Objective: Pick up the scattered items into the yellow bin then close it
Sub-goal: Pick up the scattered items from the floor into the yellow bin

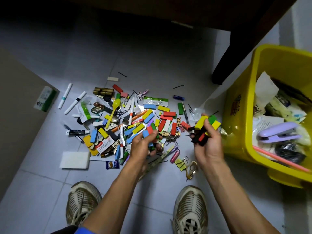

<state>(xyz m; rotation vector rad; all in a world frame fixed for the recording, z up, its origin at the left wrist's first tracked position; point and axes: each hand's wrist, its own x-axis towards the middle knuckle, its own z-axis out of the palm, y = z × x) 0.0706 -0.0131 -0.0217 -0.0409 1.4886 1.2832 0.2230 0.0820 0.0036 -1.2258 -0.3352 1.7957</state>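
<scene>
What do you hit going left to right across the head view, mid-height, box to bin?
Green and white box → white pens → yellow spoon → left hand gripping blocks → right hand holding blocks → yellow bin → purple stapler inside it.

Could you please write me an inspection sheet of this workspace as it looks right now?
Surface: pale tiled floor, partly in shadow at the top.
Job's things: yellow bin at right, open, no lid seen, already holding a purple stapler and papers; pile of scattered items on the floor.
Clutter: coloured blocks, pens, yellow spoon, binder clips, hairpins, white sponge.
Grippers: left hand closed on blocks over the pile; right hand holding a stack of blocks beside the bin.
Cables: nothing seen.
Surroundings: dark furniture leg, cardboard box at left, person's two shoes.
</scene>
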